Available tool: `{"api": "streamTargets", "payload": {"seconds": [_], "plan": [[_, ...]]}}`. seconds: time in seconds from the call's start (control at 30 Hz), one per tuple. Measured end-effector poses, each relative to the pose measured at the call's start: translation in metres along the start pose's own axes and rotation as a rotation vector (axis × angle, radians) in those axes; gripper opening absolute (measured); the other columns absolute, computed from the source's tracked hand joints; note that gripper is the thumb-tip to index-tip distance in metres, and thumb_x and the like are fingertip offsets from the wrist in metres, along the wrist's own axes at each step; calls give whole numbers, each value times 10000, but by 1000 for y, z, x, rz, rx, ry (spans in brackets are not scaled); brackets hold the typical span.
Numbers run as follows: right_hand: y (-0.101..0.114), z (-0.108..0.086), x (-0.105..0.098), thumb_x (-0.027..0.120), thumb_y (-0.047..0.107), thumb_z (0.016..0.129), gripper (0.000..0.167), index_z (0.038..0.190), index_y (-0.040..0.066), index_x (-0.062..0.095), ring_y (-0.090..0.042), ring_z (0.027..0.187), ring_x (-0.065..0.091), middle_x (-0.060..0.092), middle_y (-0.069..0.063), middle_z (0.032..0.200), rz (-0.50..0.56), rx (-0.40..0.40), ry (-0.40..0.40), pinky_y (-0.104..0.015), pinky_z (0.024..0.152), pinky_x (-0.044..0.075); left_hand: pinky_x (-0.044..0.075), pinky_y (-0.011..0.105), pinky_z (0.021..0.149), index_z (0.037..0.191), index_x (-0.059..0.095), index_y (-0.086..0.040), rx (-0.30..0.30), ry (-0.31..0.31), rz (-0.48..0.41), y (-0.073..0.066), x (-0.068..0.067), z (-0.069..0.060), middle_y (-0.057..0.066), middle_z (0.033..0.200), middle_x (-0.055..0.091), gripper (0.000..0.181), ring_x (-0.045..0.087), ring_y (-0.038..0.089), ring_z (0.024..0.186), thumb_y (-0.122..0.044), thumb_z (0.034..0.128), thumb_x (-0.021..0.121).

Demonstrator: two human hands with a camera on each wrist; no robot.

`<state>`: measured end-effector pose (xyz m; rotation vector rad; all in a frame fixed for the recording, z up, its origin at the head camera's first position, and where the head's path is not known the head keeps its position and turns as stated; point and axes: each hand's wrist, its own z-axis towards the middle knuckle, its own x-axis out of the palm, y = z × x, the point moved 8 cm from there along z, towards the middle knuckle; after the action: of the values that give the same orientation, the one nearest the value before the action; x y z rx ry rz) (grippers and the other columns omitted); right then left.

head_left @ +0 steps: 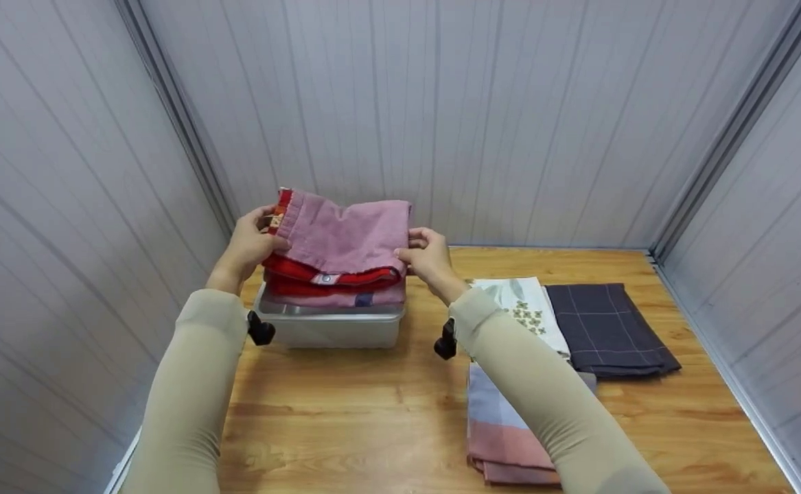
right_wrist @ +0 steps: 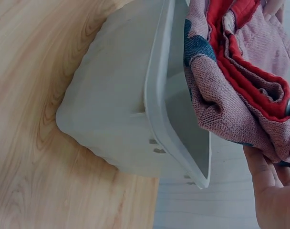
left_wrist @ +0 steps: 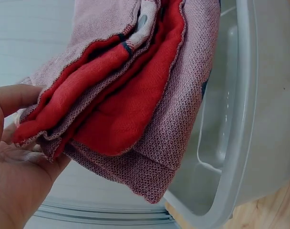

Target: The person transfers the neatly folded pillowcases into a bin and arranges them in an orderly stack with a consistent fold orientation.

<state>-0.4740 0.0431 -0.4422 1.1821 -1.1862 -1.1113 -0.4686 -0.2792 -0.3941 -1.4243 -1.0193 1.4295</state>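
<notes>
A folded pink knit garment (head_left: 352, 237) with red lining and a snap button is held over a light grey plastic bin (head_left: 331, 333). My left hand (head_left: 246, 243) grips its left edge, thumb on top and fingers underneath, as the left wrist view shows. At the opposite edge, my right hand (head_left: 430, 259) pinches the cloth; in the right wrist view its fingers (right_wrist: 262, 169) are under the layers. The garment's lower layers (left_wrist: 183, 95) hang by the bin's rim (left_wrist: 245, 95). What lies on the bin's floor is partly hidden by the cloth.
Right of the bin, on the wooden table (head_left: 331, 425), lie a white folded cloth with a plant print (head_left: 527, 312), a dark checked cloth (head_left: 609, 329) and a blue-and-pink cloth (head_left: 510, 439), partly behind the right sleeve. Pale panel walls (head_left: 482, 123) enclose the back and sides.
</notes>
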Motion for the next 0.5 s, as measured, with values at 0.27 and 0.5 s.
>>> {"api": "streamTargets", "payload": {"seconds": [0.27, 0.5], "plan": [[-14, -2, 0, 755, -119, 916, 414, 1307, -52, 638, -143, 793, 686, 753, -205, 1152, -62, -4, -12, -264, 597, 621, 391, 524, 1279, 1715, 264, -44, -2, -13, 9, 16, 4, -1, 253, 1666, 427, 885, 455, 378, 1470, 114, 926, 632], [-22, -5, 7, 749, -97, 937, 414, 1330, -76, 620, -148, 816, 682, 742, -242, 1187, -96, -5, 33, -261, 625, 628, 474, 380, 1127, 1695, 290, 1, -29, 4, 52, 32, 6, -1, 276, 1612, 467, 851, 503, 336, 1375, 104, 921, 628]]}}
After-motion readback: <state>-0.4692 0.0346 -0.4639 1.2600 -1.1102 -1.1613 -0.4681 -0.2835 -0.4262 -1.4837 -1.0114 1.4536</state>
